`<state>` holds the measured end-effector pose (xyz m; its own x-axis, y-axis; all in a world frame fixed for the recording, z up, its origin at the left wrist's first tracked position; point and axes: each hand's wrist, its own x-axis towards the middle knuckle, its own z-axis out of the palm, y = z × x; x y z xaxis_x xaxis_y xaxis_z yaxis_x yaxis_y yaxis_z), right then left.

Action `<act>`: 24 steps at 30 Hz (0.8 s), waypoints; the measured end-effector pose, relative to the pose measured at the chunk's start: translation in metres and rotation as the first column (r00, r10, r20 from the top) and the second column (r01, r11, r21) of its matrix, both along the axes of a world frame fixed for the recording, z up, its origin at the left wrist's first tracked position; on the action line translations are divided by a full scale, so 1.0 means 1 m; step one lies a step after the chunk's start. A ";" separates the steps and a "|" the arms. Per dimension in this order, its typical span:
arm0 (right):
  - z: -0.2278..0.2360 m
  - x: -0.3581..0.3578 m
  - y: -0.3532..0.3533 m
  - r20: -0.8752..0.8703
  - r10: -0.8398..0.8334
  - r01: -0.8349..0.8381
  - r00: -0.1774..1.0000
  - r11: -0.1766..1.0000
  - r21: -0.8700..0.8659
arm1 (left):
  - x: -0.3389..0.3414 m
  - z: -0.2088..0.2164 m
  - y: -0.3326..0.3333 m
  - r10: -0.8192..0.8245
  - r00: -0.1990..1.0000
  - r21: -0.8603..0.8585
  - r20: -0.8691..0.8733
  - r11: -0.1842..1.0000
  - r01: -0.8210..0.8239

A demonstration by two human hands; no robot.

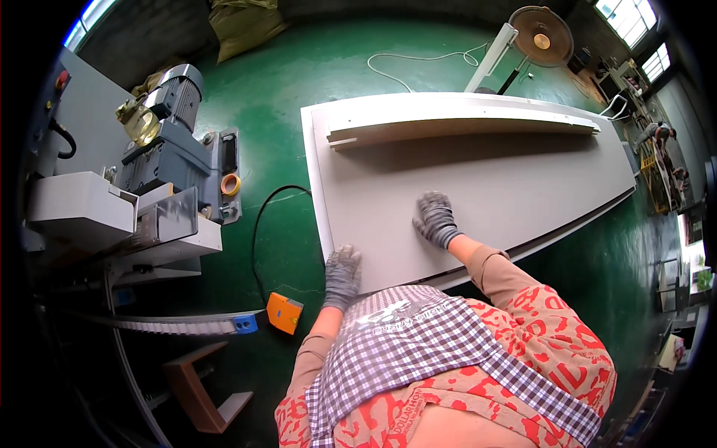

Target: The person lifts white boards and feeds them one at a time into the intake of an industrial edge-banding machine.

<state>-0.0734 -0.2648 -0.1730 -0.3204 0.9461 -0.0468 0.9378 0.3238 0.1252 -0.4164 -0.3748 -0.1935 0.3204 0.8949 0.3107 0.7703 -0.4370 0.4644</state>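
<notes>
A large pale grey panel lies flat in front of me, on top of another white-edged sheet. My left hand, in a grey knit glove, rests at its near left corner with the fingers stretched out. Farther in on the panel's face is my right hand, gloved the same way, slightly blurred, its fingers extended and holding nothing. Along the far side of the panel lies a long white strip board with a brownish side face, apart from both hands.
A grey machine with a motor stands at the left, with a tape roll on it. An orange box-shaped item sits on the green floor beside a black cable. A round fan stands beyond the panel; people are far right.
</notes>
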 end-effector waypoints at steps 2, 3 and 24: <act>0.003 0.015 -0.001 0.059 0.461 -0.460 0.885 0.887 -0.038 | -0.003 -0.001 -0.004 0.011 1.000 -0.005 -0.007 1.000 -0.011; 0.010 0.012 0.000 -0.006 0.184 -0.184 0.983 0.982 -0.044 | -0.004 -0.001 -0.003 0.009 1.000 -0.009 -0.014 1.000 -0.009; -0.004 -0.002 -0.030 -0.403 -0.101 0.161 0.910 0.980 0.119 | 0.000 -0.001 -0.001 -0.013 1.000 -0.060 -0.008 0.998 0.012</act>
<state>-0.0750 -0.2943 -0.1772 -0.1566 0.9674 0.1988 0.9532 0.2008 -0.2261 -0.4161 -0.3753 -0.1948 0.3339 0.9077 0.2541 0.7690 -0.4183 0.4834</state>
